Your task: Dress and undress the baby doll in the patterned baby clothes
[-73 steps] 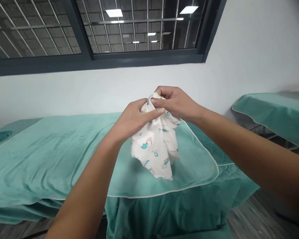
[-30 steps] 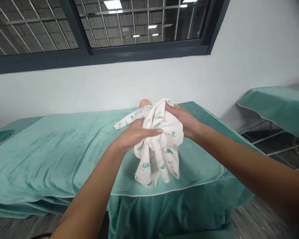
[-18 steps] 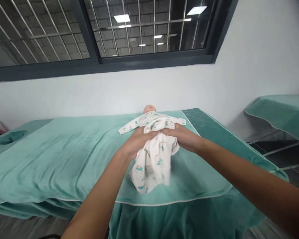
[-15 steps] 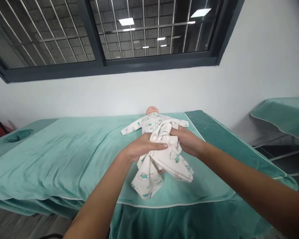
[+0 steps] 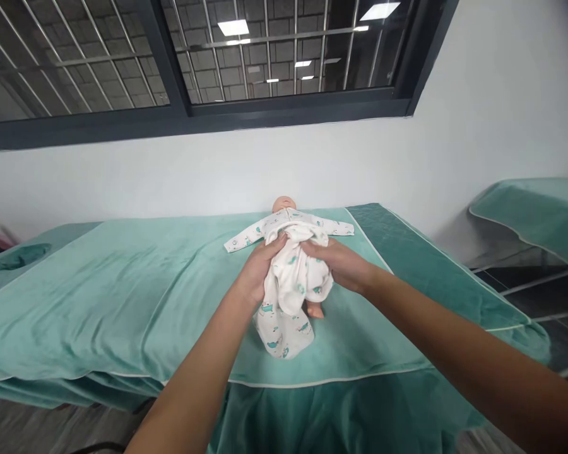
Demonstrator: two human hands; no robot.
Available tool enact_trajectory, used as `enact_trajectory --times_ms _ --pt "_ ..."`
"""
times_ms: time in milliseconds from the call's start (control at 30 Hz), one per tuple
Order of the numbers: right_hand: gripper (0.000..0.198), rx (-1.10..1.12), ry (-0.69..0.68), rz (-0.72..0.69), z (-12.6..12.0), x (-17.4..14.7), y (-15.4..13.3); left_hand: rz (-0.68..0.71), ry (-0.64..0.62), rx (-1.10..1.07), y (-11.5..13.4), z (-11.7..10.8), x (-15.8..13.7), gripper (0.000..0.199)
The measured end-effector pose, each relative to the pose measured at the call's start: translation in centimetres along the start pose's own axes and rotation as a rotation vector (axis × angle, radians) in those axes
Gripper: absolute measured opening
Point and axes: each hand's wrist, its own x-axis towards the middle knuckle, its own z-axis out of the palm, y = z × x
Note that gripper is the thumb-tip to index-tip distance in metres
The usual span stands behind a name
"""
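Garment (image 5: 297,271): bunched in fingers of left hand (image 5: 260,265) and right hand (image 5: 343,261)
Doll (image 5: 284,203): partly hidden behind it, arms outspread
Bed (image 5: 99,290): green-covered, by white wall (image 5: 194,170), barred window (image 5: 208,69) above

A white garment (image 5: 296,277) with small green and pink prints is bunched in soft folds at the centre of the frame, a wider flap hanging toward the lower centre. Partly hidden by it, a doll (image 5: 283,215) lies on its back, head uppermost, arms spread sideways in a long-sleeved, similarly printed top (image 5: 246,238); one bare foot (image 5: 315,309) shows right of the flap.
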Motion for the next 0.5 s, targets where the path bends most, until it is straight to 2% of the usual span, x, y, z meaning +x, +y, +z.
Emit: enact_trajectory --times_ms 67,167,233,333,400,500 --pt "0.038 0.089 0.107 -0.055 -0.2 0.5 0.2 -0.101 -0.079 0.081 0.1 -0.4 -0.3 0.046" --pt "0.042 0.175 0.135 -0.038 -0.3 0.6 0.4 -0.248 -0.230 0.162 0.2 -1.0 -0.7 0.049" --pt "0.044 0.221 0.099 -0.026 -0.2 0.2 0.5 -0.167 -0.198 0.107 0.2 -1.1 -0.8 0.049" --pt "0.044 0.255 0.057 0.016 -0.1 -0.7 1.1 0.007 -0.060 -0.043 -0.3 -0.7 -0.4 0.051" --pt "0.041 0.245 0.054 0.060 -0.5 -1.1 1.8 0.009 -0.031 -0.083 -0.9 -0.5 -0.1 0.055" --pt "0.039 0.205 0.065 0.086 -1.8 -1.2 2.5 -0.046 -0.014 -0.021 -1.7 -0.3 0.2 0.057"
